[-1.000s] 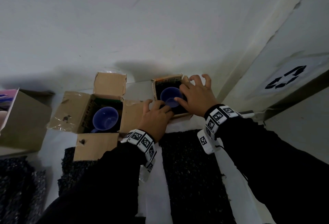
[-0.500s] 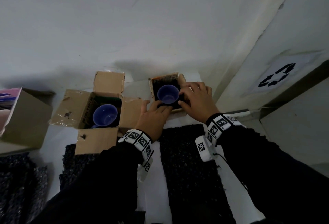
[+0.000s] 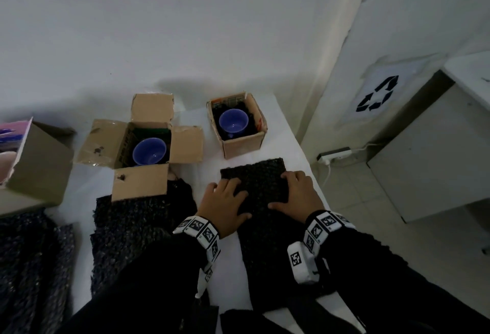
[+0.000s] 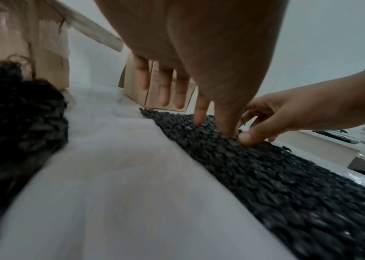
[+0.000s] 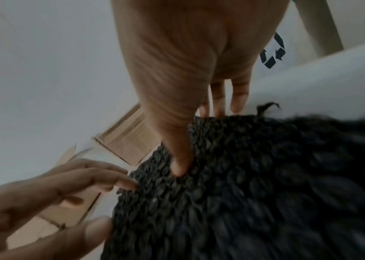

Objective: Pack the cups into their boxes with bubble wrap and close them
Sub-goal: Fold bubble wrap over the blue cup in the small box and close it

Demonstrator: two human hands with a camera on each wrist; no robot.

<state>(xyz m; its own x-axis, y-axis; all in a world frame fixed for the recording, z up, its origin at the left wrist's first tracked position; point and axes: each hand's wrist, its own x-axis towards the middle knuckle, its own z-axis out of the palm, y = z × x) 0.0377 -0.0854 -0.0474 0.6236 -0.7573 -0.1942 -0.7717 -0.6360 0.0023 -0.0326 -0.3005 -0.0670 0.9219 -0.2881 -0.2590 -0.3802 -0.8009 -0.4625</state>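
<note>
From the head view, your left hand point(image 3: 225, 205) lies with spread fingers on the black bubble wrap sheet point(image 3: 254, 180). Your right hand point(image 3: 298, 195) pinches its right edge. Just beyond the wrap, a blue cup point(image 3: 233, 121) sits in the small open cardboard box point(image 3: 245, 145). At the left wrist, your fingertips point(image 4: 199, 120) touch the wrap. At the right wrist, your thumb point(image 5: 178, 168) digs into the wrap, with the fingers behind its edge.

A black bubble-wrap sheet point(image 3: 254, 180) lies lengthwise on the bench. Just beyond its far edge, at 12 o'clock, stands a small open box point(image 3: 242, 145) lined with dark wrap, with a blue cup point(image 3: 233, 121) upright inside. At 10 o'clock a larger box point(image 3: 103, 142) has its four flaps spread and holds a second blue cup point(image 3: 149, 151). At 9 o'clock lies another wrap piece point(image 3: 132, 222).
</note>
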